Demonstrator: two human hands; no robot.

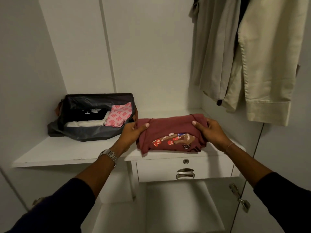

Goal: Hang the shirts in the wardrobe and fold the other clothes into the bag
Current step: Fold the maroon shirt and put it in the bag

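Observation:
A folded maroon t-shirt with a printed picture lies on the white wardrobe shelf. My left hand grips its left end, thumb on top. My right hand grips its right end the same way. To the left stands an open dark grey bag, holding a folded black garment, a white one and a pink patterned one. Two pale shirts, grey-green and cream, hang at the upper right.
Under the shelf's right part sits a white drawer with a lock and a metal handle. A lower white shelf lies below. The open wardrobe door with metal hinges stands at the right.

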